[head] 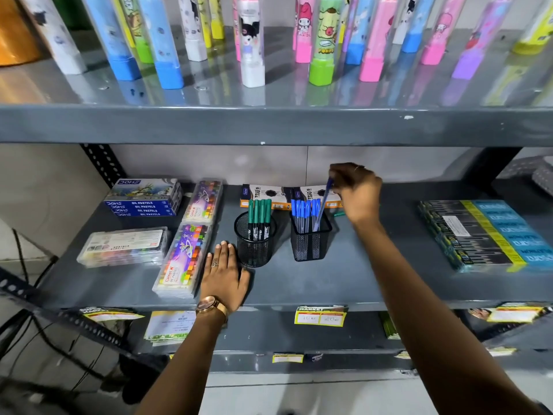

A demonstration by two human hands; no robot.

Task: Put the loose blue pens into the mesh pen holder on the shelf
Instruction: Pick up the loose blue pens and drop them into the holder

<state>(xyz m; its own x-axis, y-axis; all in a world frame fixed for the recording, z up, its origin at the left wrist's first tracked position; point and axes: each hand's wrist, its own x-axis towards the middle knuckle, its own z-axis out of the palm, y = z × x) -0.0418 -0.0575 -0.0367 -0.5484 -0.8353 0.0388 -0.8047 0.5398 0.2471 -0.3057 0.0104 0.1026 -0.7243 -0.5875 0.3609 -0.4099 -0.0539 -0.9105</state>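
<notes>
Both forearms are bare (no sleeves in view), the left hand (223, 272) wearing a ring and a rose-gold wristwatch (209, 305), the right hand (357, 191) a thin ring.

black wire-mesh pen holder (310, 244), glossy grey shelf (359, 280)

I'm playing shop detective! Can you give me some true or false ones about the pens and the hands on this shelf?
1. The right hand holds a blue pen over the square mesh holder. True.
2. The round mesh holder holds blue pens. False: its pens have green caps.
3. The left hand lies flat on the shelf beside the round holder. True.
4. The left hand grips a pen. False: it is open and holds nothing.
5. The square holder is empty. False: several blue pens stand in it.
</notes>
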